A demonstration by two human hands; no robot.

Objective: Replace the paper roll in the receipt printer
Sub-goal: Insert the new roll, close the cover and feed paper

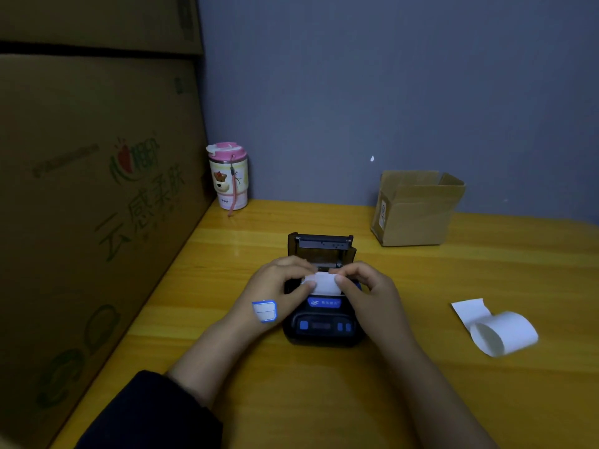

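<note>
Your left hand (275, 286) and right hand (369, 290) pinch the paper roll (324, 283) by its ends, over the open printer (324, 325).

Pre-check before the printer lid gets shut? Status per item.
1. Lid of the printer open, tilted back: ok.
2. Left hand and right hand both pinch the paper roll over the open printer: ok.
3. Roll fully seated in the printer: cannot tell, the fingers cover its ends.
4. Loose end led out toward the front: cannot tell.
5. Second roll lies on the table to the right, apart from the printer: ok.
</note>
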